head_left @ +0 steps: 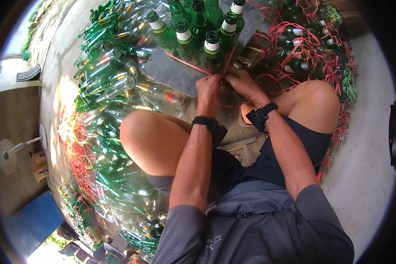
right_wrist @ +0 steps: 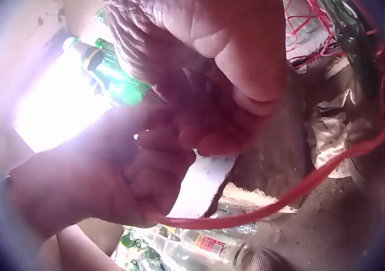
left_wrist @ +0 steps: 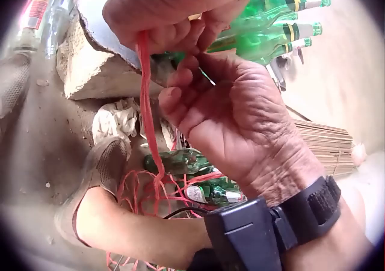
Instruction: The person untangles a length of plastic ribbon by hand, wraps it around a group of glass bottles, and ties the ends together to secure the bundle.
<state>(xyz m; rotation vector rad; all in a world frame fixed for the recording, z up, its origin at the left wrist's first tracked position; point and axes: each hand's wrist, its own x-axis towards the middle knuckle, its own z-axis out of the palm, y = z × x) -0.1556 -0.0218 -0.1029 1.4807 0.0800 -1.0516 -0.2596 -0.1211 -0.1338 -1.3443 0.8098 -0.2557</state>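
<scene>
Several green bottles (head_left: 212, 50) stand upright in a cluster on a grey board (head_left: 171, 72), with red strap (head_left: 189, 66) running around their near side to both hands. The left hand (head_left: 209, 86) (left_wrist: 180, 9) has curled fingers gripping the strap, and a length of it (left_wrist: 146, 102) hangs from them. In the right wrist view that length stretches rightward from the left hand (right_wrist: 114, 169). Touching it at the fingertips, the right hand (head_left: 244, 83) (left_wrist: 234, 114) (right_wrist: 210, 48) pinches at the strap near the bottles; its exact hold is partly hidden by the fingers.
Loose green and clear bottles (head_left: 105, 66) lie piled at the left. Bottles tangled in red strap (head_left: 299, 44) lie at the right. A pale block (left_wrist: 96, 75) is under the board, near a white crumpled cloth (left_wrist: 114, 122) and a shoe (left_wrist: 105, 166). The person's knees flank the arms.
</scene>
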